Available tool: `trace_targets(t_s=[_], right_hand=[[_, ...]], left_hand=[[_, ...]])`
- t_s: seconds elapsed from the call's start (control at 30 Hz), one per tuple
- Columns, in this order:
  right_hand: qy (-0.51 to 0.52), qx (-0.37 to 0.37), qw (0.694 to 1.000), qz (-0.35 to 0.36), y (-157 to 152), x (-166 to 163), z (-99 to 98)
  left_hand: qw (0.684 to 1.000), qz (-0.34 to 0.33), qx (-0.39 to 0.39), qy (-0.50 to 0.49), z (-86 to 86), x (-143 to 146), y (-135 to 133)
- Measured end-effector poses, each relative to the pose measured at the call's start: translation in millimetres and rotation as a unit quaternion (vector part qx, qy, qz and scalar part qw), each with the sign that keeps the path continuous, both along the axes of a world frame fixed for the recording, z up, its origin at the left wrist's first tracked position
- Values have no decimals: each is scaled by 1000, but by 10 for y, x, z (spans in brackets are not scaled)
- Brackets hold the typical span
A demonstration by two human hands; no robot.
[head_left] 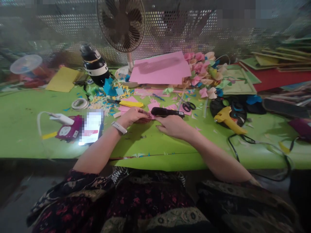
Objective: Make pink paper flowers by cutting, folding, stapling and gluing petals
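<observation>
My left hand (133, 117) has its thumb and fingertips closed on a small piece of pink paper (146, 118) low over the table. My right hand (173, 125) reaches in from the other side, fingers stretched out and thumb apart, with the fingertips at the paper's right edge. Right behind that hand is a black stapler (165, 112), its lower edge partly covered by the fingers. Pink paper scraps (153, 105) lie beyond both hands. A yellow utility knife (131, 103) rests behind the left hand, and black-handled scissors (189, 106) lie past the stapler.
Pink sheets (160, 69) and folded paper flowers (200, 66) are piled at the back by a fan (121, 24) and a black bottle (95, 66). A lit phone (91, 127) and a tape roll (80, 104) are left; a yellow glue gun (229, 120) with its cord is right.
</observation>
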State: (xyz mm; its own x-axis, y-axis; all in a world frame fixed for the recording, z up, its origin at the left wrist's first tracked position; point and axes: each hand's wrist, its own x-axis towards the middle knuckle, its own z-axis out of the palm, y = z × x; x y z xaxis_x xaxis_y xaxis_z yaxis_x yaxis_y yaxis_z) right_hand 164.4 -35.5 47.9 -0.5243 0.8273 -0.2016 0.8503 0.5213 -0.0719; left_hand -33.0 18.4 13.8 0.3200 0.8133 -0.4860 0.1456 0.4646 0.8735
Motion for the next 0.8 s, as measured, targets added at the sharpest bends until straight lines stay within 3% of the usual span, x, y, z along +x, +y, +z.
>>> trace_targets(t_s=[0.3, 0.8], right_hand=[[7, 8, 999, -33, -47, -24, 19], [-19, -9, 999, -25, -44, -52, 17]], left_hand=[[1000, 1, -1, 10, 13, 25, 33], [1000, -6, -1, -3, -6, -120, 56]])
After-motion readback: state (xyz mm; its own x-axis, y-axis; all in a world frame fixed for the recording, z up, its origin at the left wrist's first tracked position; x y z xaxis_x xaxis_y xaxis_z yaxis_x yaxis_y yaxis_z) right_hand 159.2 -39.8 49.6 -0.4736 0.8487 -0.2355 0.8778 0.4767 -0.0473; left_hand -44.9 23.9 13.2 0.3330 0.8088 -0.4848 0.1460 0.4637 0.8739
